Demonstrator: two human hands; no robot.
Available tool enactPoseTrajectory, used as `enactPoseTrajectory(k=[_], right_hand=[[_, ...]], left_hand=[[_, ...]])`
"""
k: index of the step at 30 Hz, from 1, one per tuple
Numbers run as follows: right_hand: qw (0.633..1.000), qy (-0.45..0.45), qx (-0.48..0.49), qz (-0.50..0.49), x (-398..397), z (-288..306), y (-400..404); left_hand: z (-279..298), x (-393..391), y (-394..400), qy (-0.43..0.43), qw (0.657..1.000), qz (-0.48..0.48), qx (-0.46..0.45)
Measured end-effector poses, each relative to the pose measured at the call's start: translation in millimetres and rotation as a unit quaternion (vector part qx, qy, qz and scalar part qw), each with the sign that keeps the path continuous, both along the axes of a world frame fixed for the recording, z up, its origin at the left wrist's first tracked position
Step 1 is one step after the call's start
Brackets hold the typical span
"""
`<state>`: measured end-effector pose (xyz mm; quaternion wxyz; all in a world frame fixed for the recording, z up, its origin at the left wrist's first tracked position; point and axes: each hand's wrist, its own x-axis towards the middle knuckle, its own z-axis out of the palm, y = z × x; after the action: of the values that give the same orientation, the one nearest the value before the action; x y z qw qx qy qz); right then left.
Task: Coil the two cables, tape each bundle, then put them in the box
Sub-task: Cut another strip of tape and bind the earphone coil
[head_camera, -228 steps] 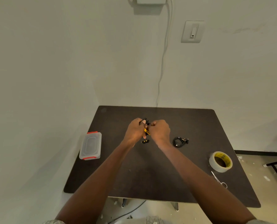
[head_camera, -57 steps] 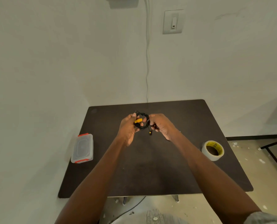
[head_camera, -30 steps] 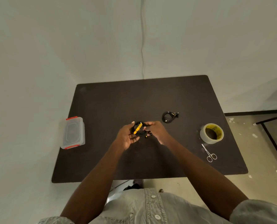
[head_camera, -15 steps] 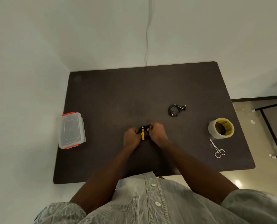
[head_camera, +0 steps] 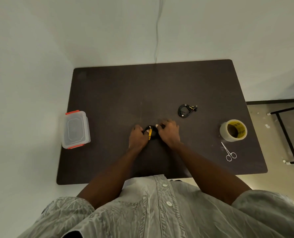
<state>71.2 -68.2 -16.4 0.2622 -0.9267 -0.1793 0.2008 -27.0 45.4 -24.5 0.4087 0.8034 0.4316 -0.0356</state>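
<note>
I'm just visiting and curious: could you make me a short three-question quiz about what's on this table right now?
1. True or false: the plastic box has its lid on.
2. What lies nearest the tape roll? A) scissors B) box C) loose cable bundle
3. What do the left hand and right hand hold between them?

Key:
1. True; the red-clipped lid is on.
2. A, the scissors.
3. A black coiled cable with a yellow band, low over the table. The other cable bundle lies apart.
</note>
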Motion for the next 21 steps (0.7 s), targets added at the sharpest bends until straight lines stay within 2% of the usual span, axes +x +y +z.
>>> enactPoseTrajectory(k=[3, 6, 10, 15, 17, 19, 21], right_hand=[[0.999, -0.013, 0.034, 0.002, 7.7, 5.4, -9.2], [0.998, -0.032, 0.051, 0.014, 14.2, 10.1, -25.7], [0.987, -0.117, 0.094, 0.060, 21.2, 19.8, -61.8], [0.969, -0.207, 0.107, 0.086, 50.9, 34.1, -143.4], [0.967, -0.221, 0.116, 0.044, 70.0, 44.8, -175.7], [0.968, -0.211, 0.130, -0.038, 91.4, 56.5, -213.7], [0.968, -0.169, 0.118, -0.141, 113.8, 65.3, -250.7]], left_hand=[[9.7, -2.2, -5.0, -0.022, 0.999, 0.044, 0.021], [25.8, -2.1, -26.2, -0.049, 0.992, 0.073, 0.090], [37.8, 15.0, -75.3, -0.091, 0.984, 0.049, 0.144], [43.5, 55.5, -157.6, -0.108, 0.985, 0.021, 0.136], [43.9, 71.9, -180.8, -0.104, 0.985, -0.007, 0.138], [43.6, 90.3, -202.4, -0.089, 0.989, -0.021, 0.118], [46.0, 109.1, -223.1, -0.072, 0.997, 0.007, 0.028]])
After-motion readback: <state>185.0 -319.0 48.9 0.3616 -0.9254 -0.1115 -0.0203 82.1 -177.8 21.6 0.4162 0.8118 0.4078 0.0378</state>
